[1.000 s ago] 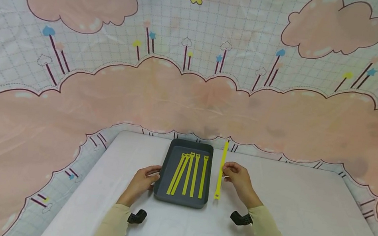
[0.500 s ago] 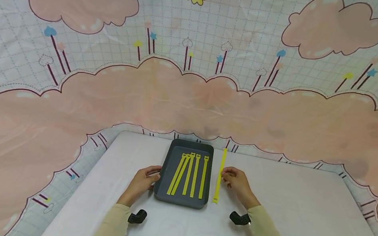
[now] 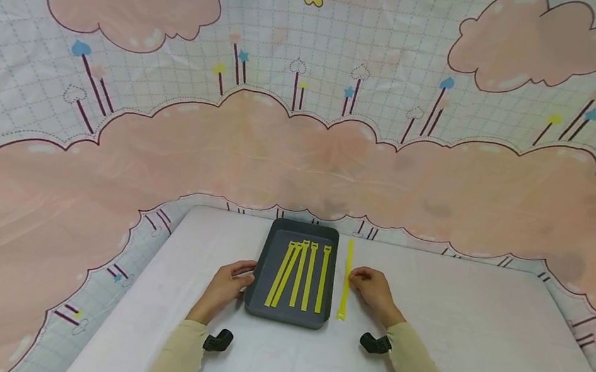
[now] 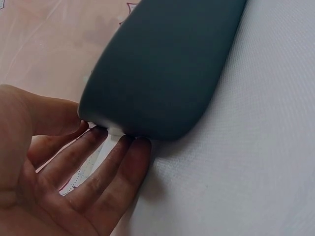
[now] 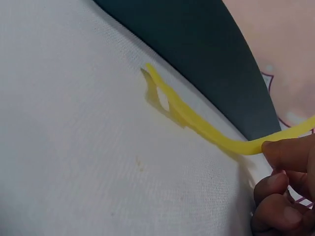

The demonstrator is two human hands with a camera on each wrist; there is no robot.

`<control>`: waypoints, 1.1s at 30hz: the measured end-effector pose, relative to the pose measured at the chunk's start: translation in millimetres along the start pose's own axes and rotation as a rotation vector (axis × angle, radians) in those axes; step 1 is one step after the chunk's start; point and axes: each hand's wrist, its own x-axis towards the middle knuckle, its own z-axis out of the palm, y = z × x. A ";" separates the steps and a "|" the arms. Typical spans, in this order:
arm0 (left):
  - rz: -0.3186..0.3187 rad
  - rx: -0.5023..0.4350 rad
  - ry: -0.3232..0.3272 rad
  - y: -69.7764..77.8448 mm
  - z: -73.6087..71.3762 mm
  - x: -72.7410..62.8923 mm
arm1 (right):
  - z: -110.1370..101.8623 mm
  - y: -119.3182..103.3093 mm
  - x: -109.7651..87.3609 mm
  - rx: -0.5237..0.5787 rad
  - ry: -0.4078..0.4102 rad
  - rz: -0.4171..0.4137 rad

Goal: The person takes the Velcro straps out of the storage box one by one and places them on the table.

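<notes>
In the head view, my right hand (image 3: 375,291) pinches a yellow strap cable tie (image 3: 346,275) near its middle, just right of the dark grey tray (image 3: 285,319). The tie stands lengthwise alongside the tray, slotted head towards me. The right wrist view shows the tie (image 5: 197,123) bending upward at the fingertips, its slotted end low over the white cloth. My left hand (image 3: 223,287) rests against the tray's left wall. Its extended fingertips touch the tray's side (image 4: 157,73) in the left wrist view. Several matching yellow ties (image 3: 309,276) lie lengthwise inside the tray, slotted heads at the far end.
The tray stands on a white table (image 3: 272,367) near its far edge. Behind hangs a patterned curtain (image 3: 335,166) with pink clouds, meeting the table's back and left sides. A black wrist camera (image 3: 219,340) sits on the left wrist, another camera (image 3: 375,343) on the right.
My right hand has lowered the pinched tie towards the table beside the tray, drawing it slightly nearer to me and leftward. The left hand stays on the tray's wall.
</notes>
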 end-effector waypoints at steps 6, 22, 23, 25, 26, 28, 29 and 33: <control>0.004 0.004 0.005 -1.0 -0.4 1.3 | 1.4 0.3 4.3 -0.057 0.022 -0.007; -0.004 -0.005 -0.001 6.5 -0.3 -4.8 | 1.4 1.9 3.4 -0.122 0.077 -0.044; -0.007 -0.005 0.000 6.8 -0.2 -4.6 | 1.4 2.4 3.6 -0.114 0.077 -0.048; -0.003 -0.001 0.000 6.5 -0.1 -4.2 | 1.2 3.4 3.9 -0.083 0.071 -0.047; 0.000 0.001 -0.001 6.2 -0.1 -4.1 | 1.1 3.9 3.8 -0.063 0.066 -0.046; 0.000 0.005 -0.002 5.4 -0.2 -4.0 | 0.5 4.9 2.3 -0.023 0.051 -0.033; -0.003 0.005 -0.003 4.8 -0.3 -4.0 | 0.1 5.2 1.3 -0.004 0.044 -0.026; -0.003 0.010 -0.002 4.0 -1.6 -4.1 | -3.0 3.0 -3.3 0.044 0.024 -0.017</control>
